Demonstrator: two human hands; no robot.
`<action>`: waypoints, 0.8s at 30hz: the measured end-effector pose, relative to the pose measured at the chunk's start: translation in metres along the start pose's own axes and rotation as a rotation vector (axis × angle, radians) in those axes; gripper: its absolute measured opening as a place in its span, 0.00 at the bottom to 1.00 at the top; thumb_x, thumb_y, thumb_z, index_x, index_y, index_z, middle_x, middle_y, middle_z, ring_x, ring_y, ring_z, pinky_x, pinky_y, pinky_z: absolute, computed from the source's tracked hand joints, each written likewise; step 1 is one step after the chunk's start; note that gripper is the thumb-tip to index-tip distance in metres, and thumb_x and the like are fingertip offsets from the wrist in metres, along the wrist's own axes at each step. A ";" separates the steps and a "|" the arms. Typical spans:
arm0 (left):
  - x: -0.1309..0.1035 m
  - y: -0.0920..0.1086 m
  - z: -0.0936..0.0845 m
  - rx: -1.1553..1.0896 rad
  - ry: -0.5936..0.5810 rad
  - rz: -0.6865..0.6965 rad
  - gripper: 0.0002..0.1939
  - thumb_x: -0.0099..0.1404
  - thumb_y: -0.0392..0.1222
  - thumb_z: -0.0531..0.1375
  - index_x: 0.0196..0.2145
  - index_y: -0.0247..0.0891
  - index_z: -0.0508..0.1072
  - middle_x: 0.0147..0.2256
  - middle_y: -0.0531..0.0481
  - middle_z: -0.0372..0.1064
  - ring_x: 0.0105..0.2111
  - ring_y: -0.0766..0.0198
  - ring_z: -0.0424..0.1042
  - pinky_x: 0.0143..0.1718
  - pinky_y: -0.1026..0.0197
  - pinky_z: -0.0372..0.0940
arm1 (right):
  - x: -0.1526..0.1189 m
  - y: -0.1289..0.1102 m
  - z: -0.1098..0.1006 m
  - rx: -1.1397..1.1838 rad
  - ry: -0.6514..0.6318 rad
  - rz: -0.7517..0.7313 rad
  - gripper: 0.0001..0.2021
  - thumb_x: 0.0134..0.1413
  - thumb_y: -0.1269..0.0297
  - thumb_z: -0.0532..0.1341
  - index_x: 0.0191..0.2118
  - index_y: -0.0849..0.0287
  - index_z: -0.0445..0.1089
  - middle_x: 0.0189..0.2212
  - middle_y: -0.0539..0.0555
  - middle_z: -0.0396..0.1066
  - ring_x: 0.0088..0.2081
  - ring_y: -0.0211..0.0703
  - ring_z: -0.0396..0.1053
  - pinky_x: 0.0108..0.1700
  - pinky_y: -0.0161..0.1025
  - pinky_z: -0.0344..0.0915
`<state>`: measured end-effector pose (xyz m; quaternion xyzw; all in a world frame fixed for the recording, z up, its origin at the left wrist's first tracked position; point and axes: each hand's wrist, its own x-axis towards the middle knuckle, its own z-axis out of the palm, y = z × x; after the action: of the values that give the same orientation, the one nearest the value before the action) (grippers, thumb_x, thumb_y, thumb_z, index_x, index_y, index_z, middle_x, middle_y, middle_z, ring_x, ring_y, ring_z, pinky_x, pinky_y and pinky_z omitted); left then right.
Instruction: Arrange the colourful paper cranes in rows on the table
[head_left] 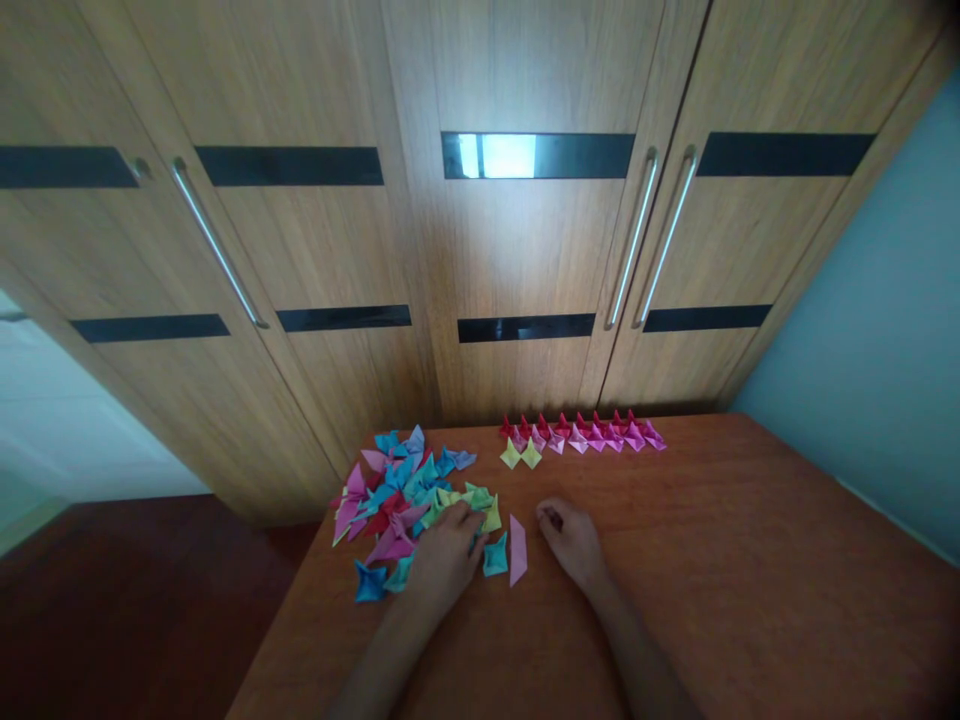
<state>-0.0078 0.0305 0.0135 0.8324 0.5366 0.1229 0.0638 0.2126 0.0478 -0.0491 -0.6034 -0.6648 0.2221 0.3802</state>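
Observation:
My left hand (448, 552) lies over the right side of a loose pile of folded paper pieces (397, 485) in blue, pink, red, green and yellow. Its fingers are apart and touch the yellow-green pieces (480, 497); whether one is pinched cannot be seen. Just right of those fingers sits a teal folded piece (495, 556). Beside it is a flat pink paper strip (517, 550) with slanted ends. My right hand (571, 540) rests on the table to the right of the strip, fingers curled in, with nothing visible in them.
Along the back of the brown table (735, 520) stand a row of red folded pieces (562, 424) and a row of pink ones (597, 436). Two yellow pieces (520, 454) sit before their left end. A wooden wardrobe (517, 250) rises behind; a wall (885, 350) borders the right.

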 end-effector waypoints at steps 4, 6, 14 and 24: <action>0.001 0.004 0.000 0.098 -0.050 0.005 0.09 0.64 0.36 0.52 0.40 0.40 0.71 0.40 0.46 0.65 0.41 0.59 0.67 0.43 0.59 0.62 | 0.000 -0.001 -0.001 0.012 0.001 0.007 0.10 0.53 0.64 0.52 0.31 0.56 0.70 0.28 0.51 0.72 0.30 0.41 0.68 0.35 0.35 0.61; 0.002 0.004 0.001 0.131 -0.057 0.017 0.10 0.65 0.35 0.50 0.38 0.39 0.71 0.40 0.46 0.65 0.41 0.59 0.67 0.43 0.59 0.62 | 0.000 -0.001 0.000 0.015 0.004 0.002 0.10 0.53 0.64 0.52 0.32 0.56 0.70 0.28 0.51 0.72 0.30 0.41 0.68 0.35 0.35 0.61; 0.001 0.005 0.000 0.176 -0.069 0.067 0.10 0.65 0.34 0.51 0.33 0.37 0.72 0.38 0.46 0.66 0.40 0.58 0.67 0.42 0.58 0.62 | 0.001 0.001 0.001 0.024 0.005 0.001 0.10 0.52 0.65 0.52 0.31 0.55 0.71 0.28 0.51 0.73 0.30 0.41 0.69 0.34 0.34 0.61; -0.004 0.004 -0.003 0.127 -0.035 0.201 0.09 0.64 0.33 0.53 0.39 0.40 0.71 0.41 0.47 0.68 0.45 0.57 0.63 0.47 0.56 0.58 | 0.000 -0.002 0.000 0.004 0.014 -0.005 0.10 0.52 0.64 0.52 0.31 0.56 0.71 0.28 0.51 0.73 0.30 0.41 0.69 0.34 0.34 0.61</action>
<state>-0.0069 0.0251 0.0166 0.8863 0.4560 0.0798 0.0076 0.2113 0.0477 -0.0479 -0.6026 -0.6632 0.2181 0.3866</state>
